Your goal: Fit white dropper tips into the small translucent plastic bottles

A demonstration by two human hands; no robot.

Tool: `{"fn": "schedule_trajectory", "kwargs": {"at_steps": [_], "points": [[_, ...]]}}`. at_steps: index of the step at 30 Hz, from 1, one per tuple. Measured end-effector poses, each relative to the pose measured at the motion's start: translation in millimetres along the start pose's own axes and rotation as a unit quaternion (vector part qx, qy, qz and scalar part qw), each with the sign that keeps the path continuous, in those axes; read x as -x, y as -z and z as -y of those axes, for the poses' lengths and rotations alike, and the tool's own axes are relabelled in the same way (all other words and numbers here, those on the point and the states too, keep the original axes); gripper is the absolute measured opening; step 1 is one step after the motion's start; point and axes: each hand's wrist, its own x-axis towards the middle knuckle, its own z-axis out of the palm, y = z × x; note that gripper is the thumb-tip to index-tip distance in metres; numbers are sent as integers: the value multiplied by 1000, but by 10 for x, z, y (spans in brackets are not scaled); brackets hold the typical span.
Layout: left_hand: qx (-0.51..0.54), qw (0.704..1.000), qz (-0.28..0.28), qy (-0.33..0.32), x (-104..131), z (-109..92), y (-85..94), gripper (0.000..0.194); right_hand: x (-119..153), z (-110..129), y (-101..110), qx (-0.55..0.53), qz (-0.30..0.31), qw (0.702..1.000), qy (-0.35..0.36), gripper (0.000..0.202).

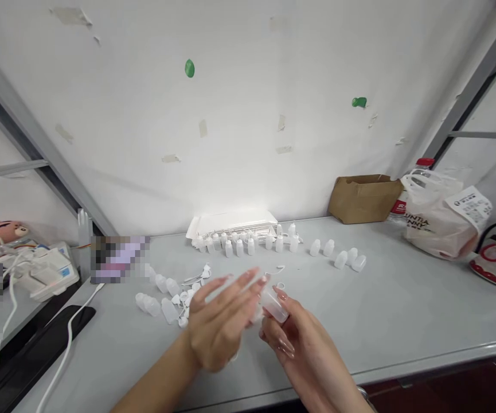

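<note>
My right hand (303, 341) grips a small translucent plastic bottle (276, 308) between thumb and fingers, its base tilted down to the right. Stretched out beside the bottle's upper end is my left hand (219, 327), slightly blurred, its fingers straight. Whether those fingertips touch the bottle top is hidden. Left of my left hand lies a pile of small white caps (183, 298). Several loose bottles without caps (169, 310) lie beyond that pile. A white cap with a ring strap (280, 285) shows just behind the held bottle.
Several capped bottles (239, 248) stand in rows before a white box (234, 221) at the wall. More bottles (328, 248) are at centre right. A brown cardboard box (366, 201) and plastic bag (432, 221) stand at the right. A white cable (69, 338) crosses the left side.
</note>
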Motion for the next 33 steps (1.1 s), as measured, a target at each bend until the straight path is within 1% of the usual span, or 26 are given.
{"fn": "schedule_trajectory", "kwargs": {"at_steps": [2, 4, 6, 9, 10, 11, 12, 13, 14, 15, 16, 17, 18, 19, 22, 24, 26, 28, 31, 33], "points": [[-34, 996, -38, 74, 23, 71, -65, 21, 15, 21, 1, 2, -8, 1000, -1, 38], [-41, 988, -70, 133, 55, 126, -105, 26, 33, 46, -3, -7, -15, 1000, 4, 35], [-27, 983, -84, 159, 85, 141, -116, 27, 44, 65, -7, -13, -20, 1000, 10, 35], [22, 981, -90, 169, 82, 80, -102, 26, 41, 69, -3, -13, -21, 1000, 2, 35], [51, 976, -95, 187, 60, 45, -96, 24, 35, 65, 1, -16, -20, 1000, -1, 34], [93, 965, -98, 224, 30, 9, -90, 22, 28, 60, 6, -20, -19, 1000, -3, 34], [149, 941, -102, 287, -7, -24, -85, 18, 21, 56, 10, -25, -17, 1000, -5, 34], [211, 896, -108, 376, -46, -52, -81, 16, 16, 51, 15, -29, -15, 999, -4, 34], [287, 833, -97, 463, -83, -73, -76, 16, 12, 48, 18, -31, -13, 999, -4, 34], [353, 773, -79, 521, -116, -87, -71, 16, 10, 47, 20, -32, -11, 999, -4, 34], [396, 724, -73, 559, -140, -95, -66, 17, 12, 48, 20, -31, -9, 999, -4, 34], [428, 687, -68, 583, -157, -99, -61, 18, 18, 52, 20, -30, -7, 1000, -4, 34], [448, 664, -68, 594, -166, -101, -57, 19, 29, 58, 19, -33, -5, 999, -4, 34], [459, 652, -69, 600, -169, -102, -54, 19, 44, 67, 17, -39, -1, 999, -4, 33], [473, 631, -67, 612, -164, -109, -56, 19, 119, 109, 2, -57, 36, 998, -13, 30], [475, 621, -72, 619, -163, -113, -59, 19, 183, 146, -17, -58, 78, 995, -23, 37], [477, 615, -83, 623, -168, -112, -61, 19, 246, 188, -43, -47, 122, 991, -28, 50], [479, 611, -91, 623, -177, -109, -59, 19, 301, 231, -68, -31, 145, 988, -39, 55], [475, 614, -96, 622, -187, -102, -60, 19, 360, 284, -81, -16, 129, 989, -75, 46], [464, 622, -105, 622, -185, -97, -64, 19, 382, 302, -72, -20, 111, 989, -92, 40]]}}
